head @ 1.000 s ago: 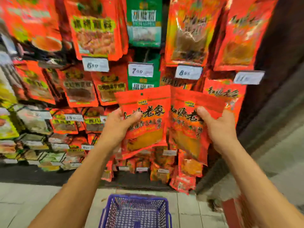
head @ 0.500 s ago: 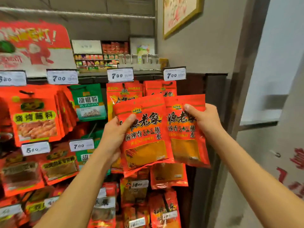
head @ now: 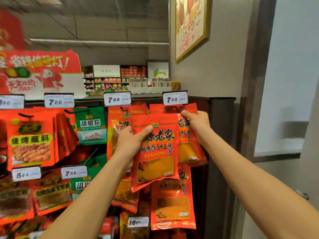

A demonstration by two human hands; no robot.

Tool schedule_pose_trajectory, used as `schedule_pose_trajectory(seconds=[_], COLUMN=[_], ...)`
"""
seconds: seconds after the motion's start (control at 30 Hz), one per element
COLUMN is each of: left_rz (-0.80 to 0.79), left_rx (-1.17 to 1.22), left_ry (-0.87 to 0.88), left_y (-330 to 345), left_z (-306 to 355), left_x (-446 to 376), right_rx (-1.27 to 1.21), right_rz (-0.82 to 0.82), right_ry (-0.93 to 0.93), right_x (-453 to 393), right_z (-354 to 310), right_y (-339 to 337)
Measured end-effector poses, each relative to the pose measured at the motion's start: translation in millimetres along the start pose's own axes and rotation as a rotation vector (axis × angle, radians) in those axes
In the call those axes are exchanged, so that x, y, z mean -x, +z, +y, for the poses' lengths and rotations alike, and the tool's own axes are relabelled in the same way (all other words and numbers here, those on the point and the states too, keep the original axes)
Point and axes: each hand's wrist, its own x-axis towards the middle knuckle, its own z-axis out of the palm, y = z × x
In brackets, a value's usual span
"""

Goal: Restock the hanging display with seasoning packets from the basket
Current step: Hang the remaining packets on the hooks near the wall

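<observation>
Up top, right hand [head: 196,124] pinches rear packet [head: 187,149], peg hidden; left hand [head: 130,144] fingers grip front packet [head: 158,152].

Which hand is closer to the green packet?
Left. The left hand holds a red packet just right of the green packet; the right hand is farther right, by the top hook.

The right hand [head: 196,124] has lifted its packet [head: 187,142] up to the top-row price tag [head: 175,99] — behind the left hand's packet [head: 158,152].
</observation>
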Motion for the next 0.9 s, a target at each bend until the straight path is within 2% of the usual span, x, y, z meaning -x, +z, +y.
schedule_pose_trajectory(seconds=[0.5,0.9], left_rz=[-0.03,0.0], left_rx=[-0.039,-0.041], left_ry=[-0.012,-0.016], left_y=[8.8,-0.9], left_z=[-4.7,6.1], left_x=[-10.4,-19.2], right_rx=[0.083,0.466], right_rz=[0.111,0.118], right_ry=[0.051,0.011], right_x=[-37.2,-78.4], right_z=[19.9,32.9], right_y=[13.0,30.9])
